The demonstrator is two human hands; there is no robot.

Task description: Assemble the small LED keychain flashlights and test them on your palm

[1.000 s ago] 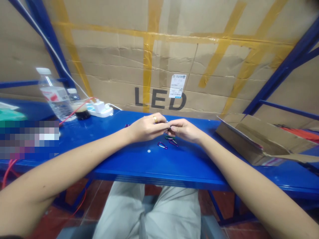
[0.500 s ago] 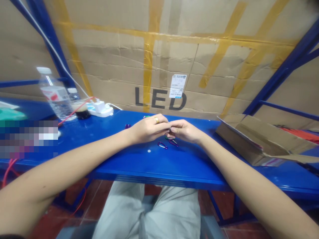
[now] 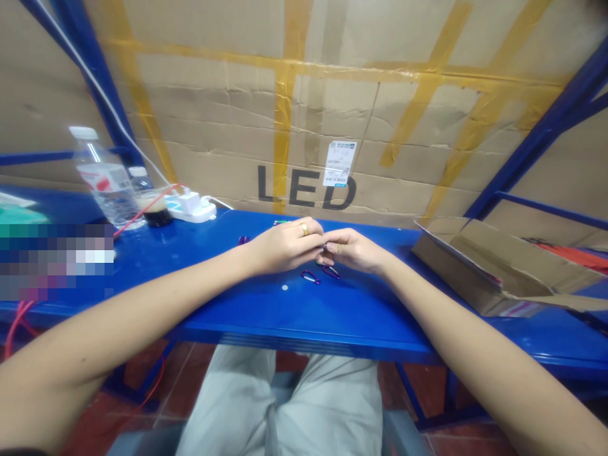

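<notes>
Over the blue table, my left hand (image 3: 287,246) and my right hand (image 3: 358,249) meet at the fingertips. Both are closed around a small dark, shiny piece (image 3: 325,247), mostly hidden by the fingers, so its kind is unclear. A ring sits on a finger of my left hand. Just below the fingers lie a purple carabiner (image 3: 311,277) with a silver gate and another purple carabiner (image 3: 331,272). Beyond my left wrist are a purple item (image 3: 244,240) and a green item (image 3: 280,222), both partly covered.
An open cardboard box (image 3: 494,266) stands on the right. To the left are a water bottle (image 3: 102,180), a cup of dark liquid (image 3: 156,212) and a white power strip (image 3: 194,212) with cables. A large cardboard sheet (image 3: 213,126) closes off the back. A white dot (image 3: 285,287) marks the table (image 3: 304,316).
My left hand has shifted slightly to the right and its fingers have moved a little. A green carabiner seen under the fingers is now mostly covered. The right hand stays nearly still.
</notes>
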